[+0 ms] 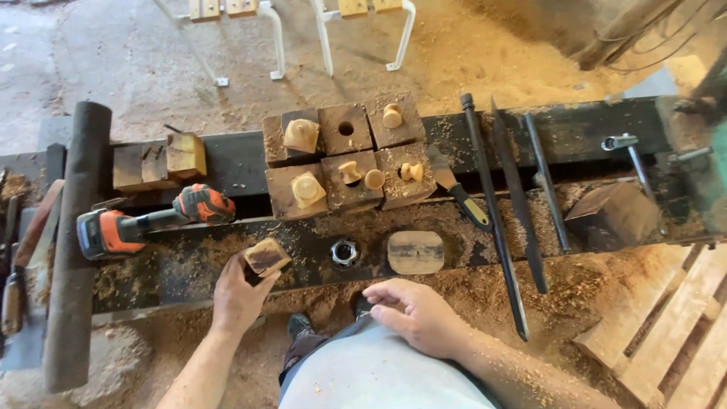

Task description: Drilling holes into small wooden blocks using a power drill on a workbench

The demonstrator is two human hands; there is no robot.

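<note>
My left hand (238,298) grips a small square wooden block (266,257) and holds it on the dark metal bench (227,170), just left of a round metal nut (344,252). My right hand (419,316) rests loosely curled on my thigh and holds nothing. A rounded wooden plate (415,252) lies on the bench right of the nut. Behind them stands a cluster of wooden blocks (344,155) bearing pale turned knobs.
An orange power tool (144,221) lies at the left beside a dark pipe (74,242). Long metal rods and files (509,204) and a chisel (460,191) lie at the right. Sawdust covers the floor. Wooden slats (674,333) sit at lower right.
</note>
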